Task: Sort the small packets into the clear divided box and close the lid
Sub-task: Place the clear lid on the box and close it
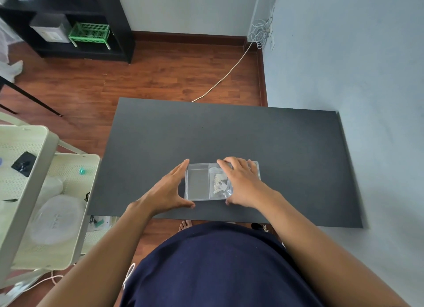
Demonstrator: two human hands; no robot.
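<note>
The clear divided box (197, 182) lies on the dark table (229, 132), close to its near edge. Its left compartment looks empty. A small packet (219, 183) with white pieces shows in the middle compartment. My left hand (169, 192) cups the box's left side, fingers at the far corner and thumb at the near corner. My right hand (241, 183) lies flat on top of the box's right part and hides what is under it. Whether the lid is fully down I cannot tell.
A cream wheeled cart (46, 192) with several items stands left of the table. The grey wall (367, 77) runs along the table's right side. A black shelf (68, 24) with a green basket stands far left. A white cable (229, 72) crosses the wooden floor.
</note>
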